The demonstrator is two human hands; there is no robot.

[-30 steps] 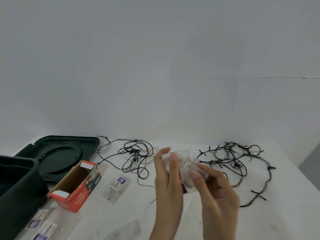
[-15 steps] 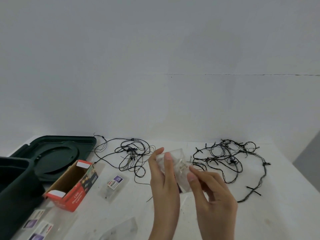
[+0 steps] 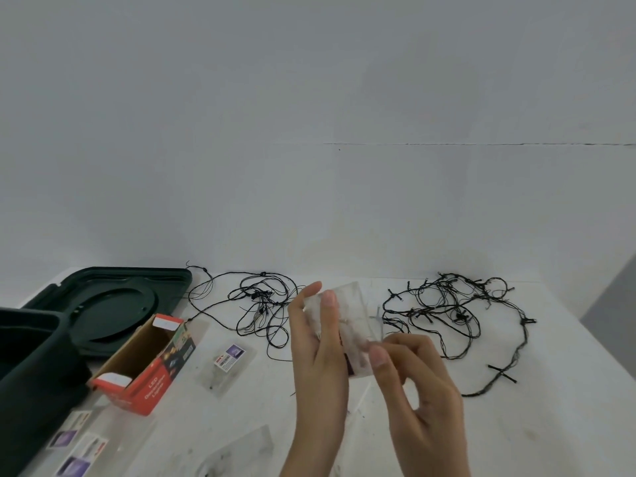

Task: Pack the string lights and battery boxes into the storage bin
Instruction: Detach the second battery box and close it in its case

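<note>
My left hand (image 3: 318,352) and my right hand (image 3: 418,383) hold a small clear plastic packet (image 3: 351,321) upright above the table's middle; something pale and wiry shows inside it. My right fingers pinch its lower right edge. Behind the packet on the left lies a thin black string light tangle (image 3: 261,304). To the right a thicker black string light tangle (image 3: 454,315) spreads toward the table's right side. The dark green storage bin (image 3: 31,366) stands at the left edge, partly cut off by the frame.
The bin's dark green lid (image 3: 113,304) lies flat behind the bin. An open red and orange cardboard box (image 3: 144,366) lies on its side beside it. Several clear packets with labels lie on the white table (image 3: 550,425), one at the middle (image 3: 227,364), others at the lower left (image 3: 79,449).
My right fingers have slid down to the packet's lower right edge. The view has shifted slightly; the objects on the table have not moved.
</note>
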